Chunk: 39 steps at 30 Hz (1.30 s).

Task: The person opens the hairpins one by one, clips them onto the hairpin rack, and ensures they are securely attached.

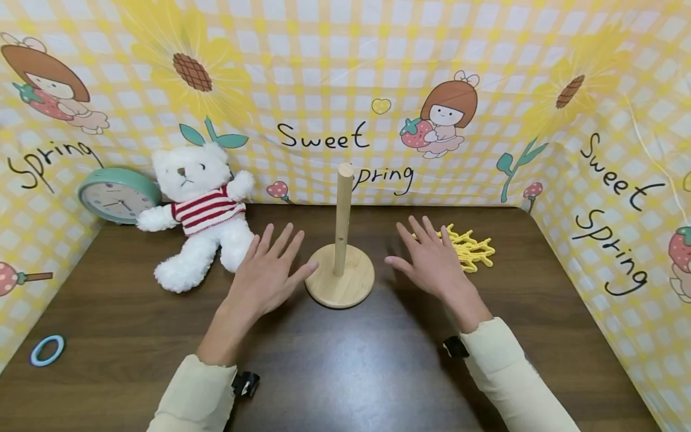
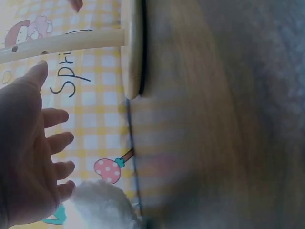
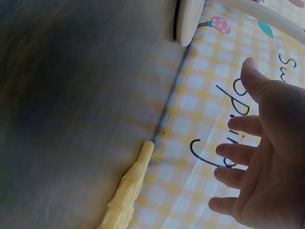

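A wooden stand (image 1: 343, 222), an upright peg on a round base, is in the middle of the table between both hands. My left hand (image 1: 268, 270) hovers left of the base with fingers spread and nothing held; its thumb overlaps the base's edge in the head view. In the left wrist view, the peg (image 2: 71, 43) passes near the thumb tip. To the stand's right, my right hand (image 1: 432, 258) is raised palm down, fingers extended, holding nothing. Just beyond it lies a yellow lattice-like plastic piece (image 1: 474, 249), partly hidden by that hand and also seen low in the right wrist view (image 3: 126, 195).
A white teddy bear (image 1: 207, 210) in a striped shirt sits at the back left, leaning near a green round clock (image 1: 120, 195). A light blue ring (image 1: 47, 350) lies at the left edge. Patterned cloth walls (image 1: 324, 72) border the table (image 1: 345, 372) at the back and sides.
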{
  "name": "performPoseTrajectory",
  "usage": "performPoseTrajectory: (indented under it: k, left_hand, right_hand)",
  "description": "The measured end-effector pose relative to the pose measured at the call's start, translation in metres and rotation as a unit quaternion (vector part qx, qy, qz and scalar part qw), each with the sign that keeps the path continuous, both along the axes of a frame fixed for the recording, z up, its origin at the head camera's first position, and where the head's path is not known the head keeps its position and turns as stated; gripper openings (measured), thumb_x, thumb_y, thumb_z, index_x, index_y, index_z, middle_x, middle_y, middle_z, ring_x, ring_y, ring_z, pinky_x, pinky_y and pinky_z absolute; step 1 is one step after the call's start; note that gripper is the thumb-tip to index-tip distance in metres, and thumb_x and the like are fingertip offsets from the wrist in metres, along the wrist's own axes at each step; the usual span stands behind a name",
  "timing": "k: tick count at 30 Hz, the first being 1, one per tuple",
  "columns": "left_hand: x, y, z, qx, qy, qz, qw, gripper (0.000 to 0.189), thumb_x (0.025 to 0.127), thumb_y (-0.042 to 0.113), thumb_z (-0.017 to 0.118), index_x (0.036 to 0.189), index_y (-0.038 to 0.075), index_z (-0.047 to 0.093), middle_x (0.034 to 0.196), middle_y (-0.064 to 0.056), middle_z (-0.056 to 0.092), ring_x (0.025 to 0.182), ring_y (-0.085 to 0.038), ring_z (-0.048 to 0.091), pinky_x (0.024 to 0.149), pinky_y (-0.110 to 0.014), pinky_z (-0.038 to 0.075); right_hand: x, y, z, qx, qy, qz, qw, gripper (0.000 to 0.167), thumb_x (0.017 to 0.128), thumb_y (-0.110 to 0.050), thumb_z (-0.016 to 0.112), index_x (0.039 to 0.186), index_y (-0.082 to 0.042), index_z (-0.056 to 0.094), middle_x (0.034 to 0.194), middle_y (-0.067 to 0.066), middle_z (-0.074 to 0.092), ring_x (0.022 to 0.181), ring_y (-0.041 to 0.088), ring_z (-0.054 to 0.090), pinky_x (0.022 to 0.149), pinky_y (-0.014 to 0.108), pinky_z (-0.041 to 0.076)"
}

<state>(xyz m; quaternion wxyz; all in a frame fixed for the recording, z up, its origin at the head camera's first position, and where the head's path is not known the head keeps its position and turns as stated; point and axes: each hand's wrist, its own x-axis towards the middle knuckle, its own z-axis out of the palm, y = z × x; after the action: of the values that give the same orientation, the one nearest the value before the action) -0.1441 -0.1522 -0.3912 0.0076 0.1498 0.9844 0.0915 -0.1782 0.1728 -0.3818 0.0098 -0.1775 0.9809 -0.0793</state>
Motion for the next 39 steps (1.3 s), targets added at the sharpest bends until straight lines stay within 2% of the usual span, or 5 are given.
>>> performPoseTrajectory:
  k: [10, 16, 22, 28, 39]
  left_hand:
    - [-0.003, 0.001, -0.011, 0.098, -0.031, -0.017, 0.9946, 0.085, 0.100, 0.071, 0.032, 0.162, 0.013, 0.025, 0.168, -0.013, 0.015, 0.154, -0.039, 0.003, 0.122, -0.059, 0.008]
    - [-0.004, 0.003, -0.016, 0.209, -0.061, -0.014, 0.9758, 0.080, 0.101, 0.064, 0.044, 0.163, 0.015, 0.025, 0.168, -0.012, 0.017, 0.154, -0.035, 0.006, 0.122, -0.060, 0.013]
    - [-0.008, 0.011, -0.022, 0.320, -0.098, -0.019, 0.9421, 0.081, 0.100, 0.057, 0.054, 0.163, 0.015, 0.025, 0.168, -0.012, 0.018, 0.155, -0.033, 0.007, 0.121, -0.059, 0.015]
    - [-0.007, 0.014, -0.030, 0.373, -0.127, -0.012, 0.9192, 0.084, 0.097, 0.055, 0.061, 0.163, 0.019, 0.024, 0.167, -0.011, 0.022, 0.153, -0.028, 0.017, 0.121, -0.055, 0.021]
    - [-0.004, 0.009, -0.040, 0.390, -0.162, -0.017, 0.9062, 0.088, 0.093, 0.047, 0.072, 0.161, 0.011, 0.030, 0.163, -0.011, 0.031, 0.150, -0.028, 0.026, 0.120, -0.052, 0.025]
  right_hand:
    - [-0.003, 0.018, -0.004, -0.077, -0.011, 0.018, 0.9968, 0.077, 0.099, -0.048, 0.063, 0.156, -0.004, 0.038, 0.162, 0.022, 0.030, 0.151, 0.042, 0.019, 0.119, 0.063, 0.020]
    - [-0.003, 0.034, -0.003, -0.130, -0.050, 0.003, 0.9902, 0.076, 0.099, -0.041, 0.067, 0.156, -0.002, 0.037, 0.162, 0.023, 0.029, 0.150, 0.043, 0.021, 0.119, 0.060, 0.022]
    - [-0.003, 0.054, 0.000, -0.168, -0.073, -0.017, 0.9829, 0.078, 0.097, -0.042, 0.069, 0.156, -0.002, 0.038, 0.161, 0.024, 0.031, 0.147, 0.045, 0.028, 0.116, 0.063, 0.026]
    - [-0.001, 0.071, -0.002, -0.196, -0.083, -0.033, 0.9765, 0.076, 0.095, -0.036, 0.073, 0.153, 0.000, 0.041, 0.155, 0.026, 0.040, 0.143, 0.046, 0.034, 0.114, 0.064, 0.029]
    - [0.003, 0.100, -0.005, -0.185, -0.104, -0.068, 0.9748, 0.073, 0.093, -0.036, 0.075, 0.148, 0.003, 0.047, 0.143, 0.034, 0.049, 0.131, 0.052, 0.045, 0.104, 0.064, 0.040]
